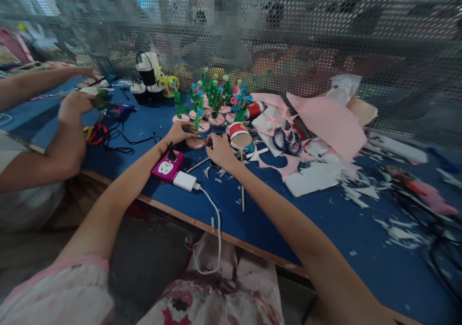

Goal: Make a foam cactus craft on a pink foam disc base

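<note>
- left hand: fingers curled, pinching edge of one pink disc with green stem, on blue counter
- right hand: fingers pressed together on same disc
- roughly six more flower discs behind
- one scissors
- one pink power strip, no readable writing

Desk: blue top, wooden front edge | Far edge: grey perforated metal screen, full width | Behind screen: blurred workroom, bright window light at upper left | Below near edge: grey floor
</note>
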A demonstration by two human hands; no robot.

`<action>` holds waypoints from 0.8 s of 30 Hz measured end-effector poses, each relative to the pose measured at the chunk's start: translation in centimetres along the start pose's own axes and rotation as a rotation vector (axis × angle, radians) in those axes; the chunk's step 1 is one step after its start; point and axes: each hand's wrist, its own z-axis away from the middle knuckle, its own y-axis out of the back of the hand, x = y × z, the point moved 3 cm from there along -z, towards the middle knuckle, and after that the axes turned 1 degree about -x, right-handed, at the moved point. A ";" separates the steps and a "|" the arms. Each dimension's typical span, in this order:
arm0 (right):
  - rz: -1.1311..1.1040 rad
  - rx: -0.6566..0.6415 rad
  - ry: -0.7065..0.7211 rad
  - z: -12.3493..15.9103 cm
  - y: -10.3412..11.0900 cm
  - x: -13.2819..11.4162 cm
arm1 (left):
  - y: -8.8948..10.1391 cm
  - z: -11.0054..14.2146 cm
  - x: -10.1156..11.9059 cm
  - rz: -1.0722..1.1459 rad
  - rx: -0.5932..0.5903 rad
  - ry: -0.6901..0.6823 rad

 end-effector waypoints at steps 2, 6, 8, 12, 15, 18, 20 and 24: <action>-0.002 0.000 0.001 0.0 0.1 -0.1 | 0.0 0.1 0.2 -0.018 0.002 -0.016; -0.006 0.006 0.010 0.0 0.2 -0.2 | 0.1 0.1 0.6 -0.018 -0.002 -0.046; -0.007 0.014 0.018 0.0 0.2 -0.3 | 0.2 -0.1 0.6 -0.007 -0.011 -0.044; -0.008 0.040 0.033 0.1 0.5 -0.6 | 0.9 -0.5 0.6 -0.013 -0.052 -0.001; -0.004 0.052 0.035 0.4 1.1 -1.1 | 2.2 -0.8 0.9 -0.013 -0.087 0.046; 0.004 0.051 0.032 1.0 2.2 -1.8 | 3.4 -0.5 2.2 -0.014 -0.215 0.050; 0.024 0.029 0.014 1.6 3.1 -2.1 | 4.1 0.0 3.6 -0.027 -0.284 0.047; -0.004 -0.062 0.000 3.5 5.8 -2.1 | 5.3 1.8 7.4 -0.179 -0.338 0.078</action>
